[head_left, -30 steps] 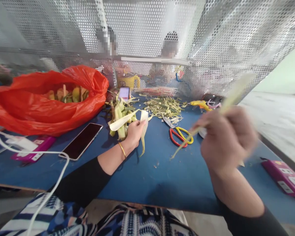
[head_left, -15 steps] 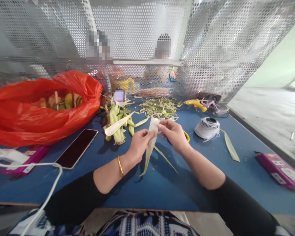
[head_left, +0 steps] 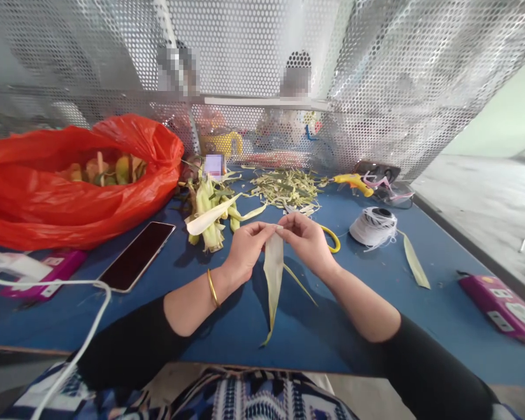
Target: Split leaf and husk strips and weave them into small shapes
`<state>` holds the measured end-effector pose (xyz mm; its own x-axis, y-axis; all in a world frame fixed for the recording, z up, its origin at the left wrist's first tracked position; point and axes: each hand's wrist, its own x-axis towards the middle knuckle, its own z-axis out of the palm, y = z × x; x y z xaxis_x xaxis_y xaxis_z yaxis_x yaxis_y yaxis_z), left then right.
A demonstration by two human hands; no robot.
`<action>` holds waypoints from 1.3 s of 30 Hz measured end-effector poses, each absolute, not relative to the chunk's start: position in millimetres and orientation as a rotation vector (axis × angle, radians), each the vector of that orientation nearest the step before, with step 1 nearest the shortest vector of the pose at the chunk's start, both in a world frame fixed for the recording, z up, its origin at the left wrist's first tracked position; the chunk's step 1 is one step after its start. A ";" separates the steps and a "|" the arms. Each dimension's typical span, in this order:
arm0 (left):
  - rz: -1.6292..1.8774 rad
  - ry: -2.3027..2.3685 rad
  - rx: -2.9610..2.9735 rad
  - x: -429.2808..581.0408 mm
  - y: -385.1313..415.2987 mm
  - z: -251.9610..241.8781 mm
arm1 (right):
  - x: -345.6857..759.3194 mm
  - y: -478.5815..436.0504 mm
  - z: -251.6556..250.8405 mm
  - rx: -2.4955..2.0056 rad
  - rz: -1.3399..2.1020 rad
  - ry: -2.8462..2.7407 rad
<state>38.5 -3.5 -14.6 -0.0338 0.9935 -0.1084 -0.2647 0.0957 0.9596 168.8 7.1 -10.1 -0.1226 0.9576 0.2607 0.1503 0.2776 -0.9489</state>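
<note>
A pale corn husk strip [head_left: 273,274] hangs from both hands, its pointed tip down toward me. My left hand [head_left: 248,248], with a gold bangle at the wrist, pinches the top edge of the husk. Close beside it, my right hand [head_left: 305,240] pinches the same edge, fingertips nearly touching the left ones. A thin husk sliver [head_left: 301,284] lies on the blue table under the right hand. Behind that hand, yellow-handled scissors [head_left: 332,238] lie partly hidden. Beyond the hands are a bundle of husks [head_left: 210,219] and a pile of shredded husk [head_left: 289,188].
On the left are a red plastic bag [head_left: 135,204], a phone [head_left: 135,256] and a white cable [head_left: 100,332]. To the right stand a white string spool [head_left: 373,227], a yellow glue gun [head_left: 354,183], glasses [head_left: 391,192] and a purple box [head_left: 501,303]. A perforated metal screen [head_left: 249,46] closes the back.
Both hands have come together at the husk's top end, the left sliding up from its middle. The husk, upright above the fingers before, now hangs below them. The view has shifted slightly.
</note>
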 end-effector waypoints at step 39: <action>1.260 1.098 0.848 38.4 -1.9 -13.4 | 171.4 3.1 -11.8 -1.012 0.453 -1.849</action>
